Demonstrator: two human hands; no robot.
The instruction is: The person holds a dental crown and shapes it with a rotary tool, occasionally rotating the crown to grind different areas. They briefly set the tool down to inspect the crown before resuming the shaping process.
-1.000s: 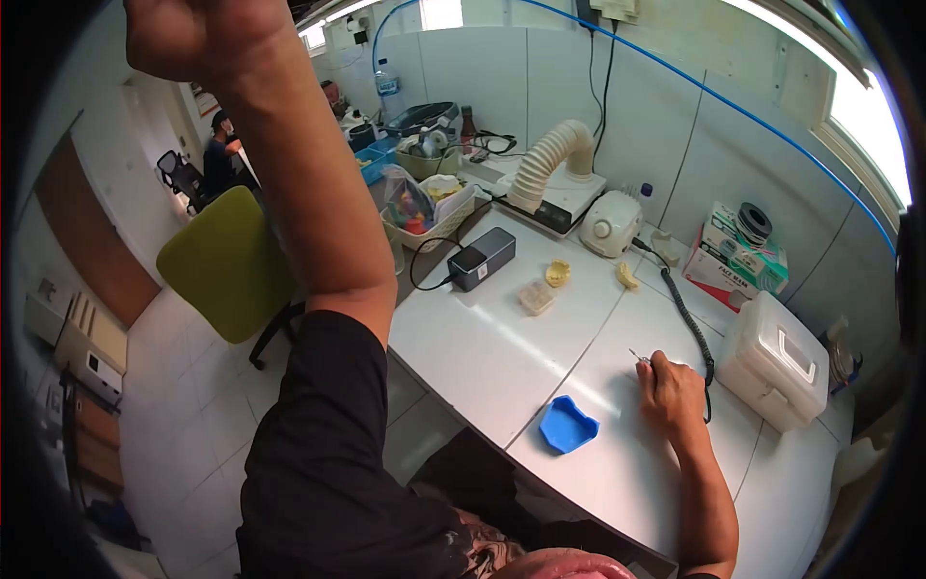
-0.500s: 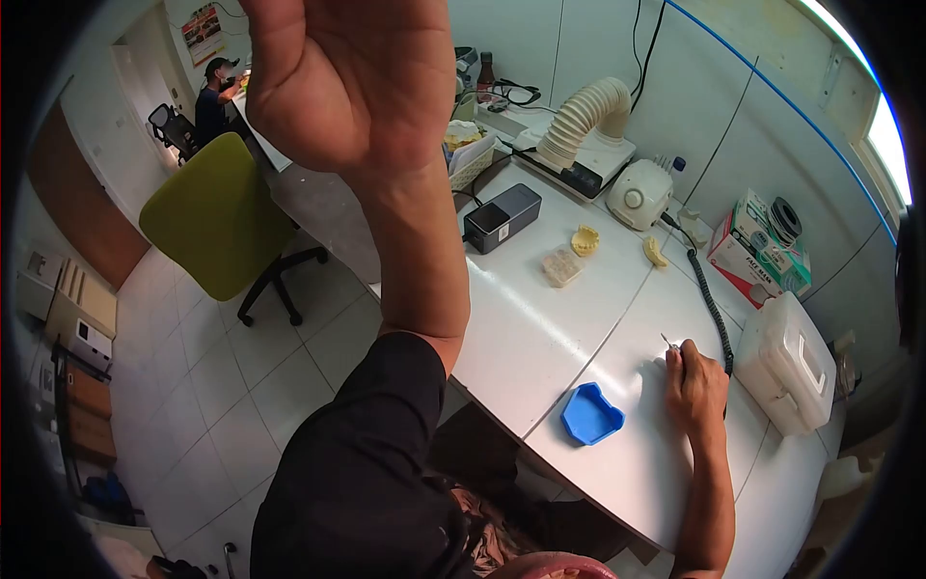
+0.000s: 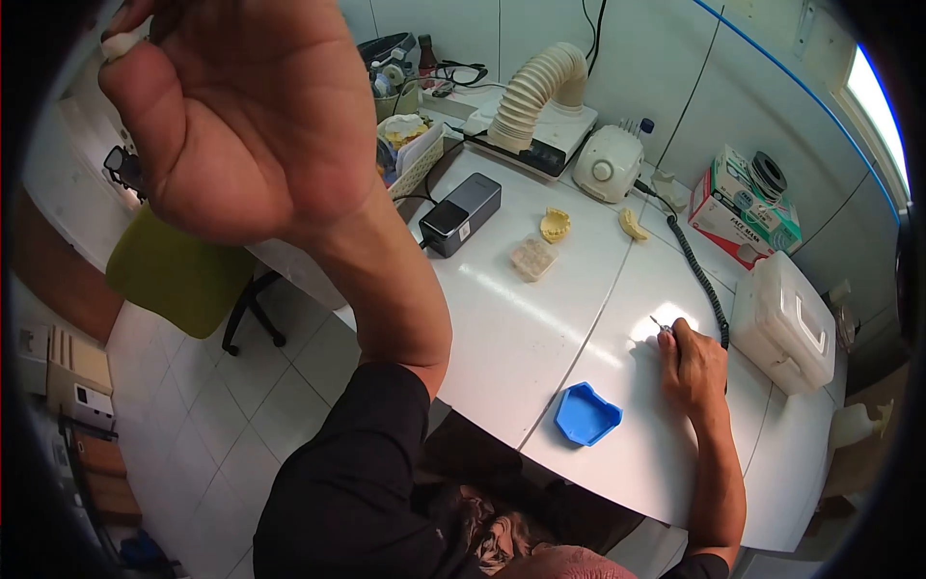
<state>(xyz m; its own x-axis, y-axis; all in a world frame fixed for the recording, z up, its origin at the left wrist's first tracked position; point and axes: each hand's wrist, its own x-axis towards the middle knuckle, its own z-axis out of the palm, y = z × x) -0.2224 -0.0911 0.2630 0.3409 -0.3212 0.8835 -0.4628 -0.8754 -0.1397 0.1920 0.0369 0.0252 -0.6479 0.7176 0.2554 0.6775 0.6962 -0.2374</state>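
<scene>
My left hand is raised close to the camera at the upper left, palm showing. Between its thumb and a finger is a small whitish piece, partly cut off by the view's dark rim. My right hand rests on the white table, closed round a slim handpiece whose thin metal tip points up and left. Left of and below that hand lies an open blue tray. Farther back are a yellow dental model, a clear box and a curved yellow piece.
A dark power unit, a machine with a ribbed hose and a white control unit stand behind. A coiled cable runs beside mask boxes and a white case. A green chair stands left.
My left hand has shifted left and down, bringing its thumb and the whitish piece into view. The whole view has turned slightly, and the person in the background is no longer visible.
</scene>
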